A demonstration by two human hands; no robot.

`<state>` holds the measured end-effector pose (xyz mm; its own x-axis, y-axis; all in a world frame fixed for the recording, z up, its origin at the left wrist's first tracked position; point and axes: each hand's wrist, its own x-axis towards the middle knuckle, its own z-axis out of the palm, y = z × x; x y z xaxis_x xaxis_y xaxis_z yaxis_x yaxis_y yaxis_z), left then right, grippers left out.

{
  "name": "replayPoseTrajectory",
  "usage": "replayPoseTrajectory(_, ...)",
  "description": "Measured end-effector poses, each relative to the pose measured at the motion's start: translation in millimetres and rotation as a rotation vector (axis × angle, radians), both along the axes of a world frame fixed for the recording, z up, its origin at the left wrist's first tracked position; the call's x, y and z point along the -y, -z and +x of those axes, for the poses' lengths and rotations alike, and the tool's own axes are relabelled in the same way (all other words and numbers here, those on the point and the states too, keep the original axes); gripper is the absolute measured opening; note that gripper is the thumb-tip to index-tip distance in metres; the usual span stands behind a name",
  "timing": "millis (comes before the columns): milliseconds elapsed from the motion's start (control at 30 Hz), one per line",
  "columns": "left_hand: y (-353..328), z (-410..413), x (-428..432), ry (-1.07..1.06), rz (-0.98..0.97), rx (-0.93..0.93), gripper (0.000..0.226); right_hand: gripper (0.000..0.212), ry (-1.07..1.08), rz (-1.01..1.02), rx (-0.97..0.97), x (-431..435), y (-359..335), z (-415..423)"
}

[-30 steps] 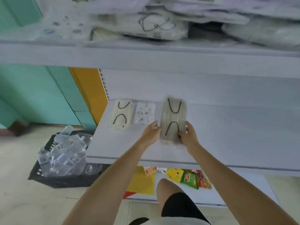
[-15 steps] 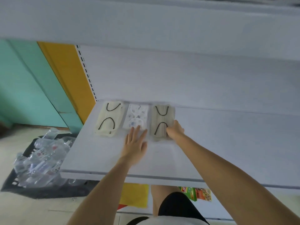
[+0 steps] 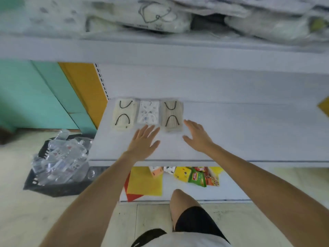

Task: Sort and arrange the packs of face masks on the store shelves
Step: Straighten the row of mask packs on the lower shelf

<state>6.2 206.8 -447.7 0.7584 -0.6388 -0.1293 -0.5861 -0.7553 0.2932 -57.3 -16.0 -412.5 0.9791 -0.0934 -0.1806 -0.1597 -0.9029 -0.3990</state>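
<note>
Left hand [image 3: 144,139] and right hand [image 3: 196,137] are both off the packs now. Half a second ago I had the right fingers on the near corner of the beige pack [image 3: 171,115] and the left fingers at the white patterned pack [image 3: 148,112]. Since then both hands have pulled back toward me, and the view has tipped up.

Left hand is released, fingers straight and spread, palm down over the middle shelf [image 3: 249,132], tips just short of the white patterned pack's near edge. Right hand is also released and spread, holding nothing, with its fingertips just beside the beige pack's right edge. I can't tell if either palm touches the shelf.

The three packs sit in a row at the back left of the middle shelf: cream pack [image 3: 123,114], white patterned pack, then beige pack, close side by side.

The shelf board runs bare to the right of the beige pack, and its front edge is near my wrists. The upper shelf [image 3: 160,49] overhangs above with a blurred heap of packs [image 3: 160,16]. A crate of plastic bottles [image 3: 58,157] sits on the floor to the left, and snack packets [image 3: 197,176] lie on the lower shelf.
</note>
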Motion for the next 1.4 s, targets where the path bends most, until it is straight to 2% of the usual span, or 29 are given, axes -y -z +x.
replayPoseTrajectory(67,-31,-31,-16,0.062,0.053,0.044,0.065,0.061,-0.088,-0.063,0.024,-18,-28,-25)
replayPoseTrajectory(133,-62,-64,-31,0.132,0.098,0.087,0.085,0.06,-0.171,-0.131,0.052,-37,-57,-48)
replayPoseTrajectory(200,-91,-86,-42,0.177,0.087,0.147,0.09,0.058,-0.256,-0.2,0.108,-54,-88,-67)
replayPoseTrajectory(367,-170,-106,-65,0.245,-0.219,0.511,0.063,0.05,-0.366,-0.28,0.341,-81,-177,-98)
replayPoseTrajectory(467,-222,-105,-69,0.261,-0.329,0.679,0.047,0.043,-0.403,-0.316,0.648,-85,-226,-105)
replayPoseTrajectory(533,-255,-102,-70,0.239,-0.379,0.748,0.045,0.043,-0.386,-0.293,0.795,-83,-253,-105)
replayPoseTrajectory(667,-306,-93,-65,0.176,-0.445,0.817,0.042,0.042,-0.299,-0.258,0.9,-70,-293,-95)
replayPoseTrajectory(733,-326,-83,-56,0.117,-0.422,0.729,0.04,0.035,-0.222,-0.243,0.889,-57,-304,-84)
replayPoseTrajectory(867,-350,-49,-33,0.007,-0.244,0.556,0.042,0.034,-0.091,-0.211,0.701,-32,-321,-55)
replayPoseTrajectory(1067,-358,-13,6,-0.123,-0.3,0.454,0.035,0.047,-0.06,-0.215,0.452,-15,-347,0)
replayPoseTrajectory(1167,-363,-2,19,-0.186,-0.313,0.399,0.037,0.04,-0.049,-0.298,0.309,-15,-350,23)
replayPoseTrajectory(1267,-368,7,27,-0.245,-0.326,0.365,0.041,0.027,-0.069,-0.317,0.352,-13,-346,35)
replayPoseTrajectory(1400,-372,10,43,-0.325,-0.379,0.298,0.042,0.039,-0.104,-0.272,0.377,-11,-341,36)
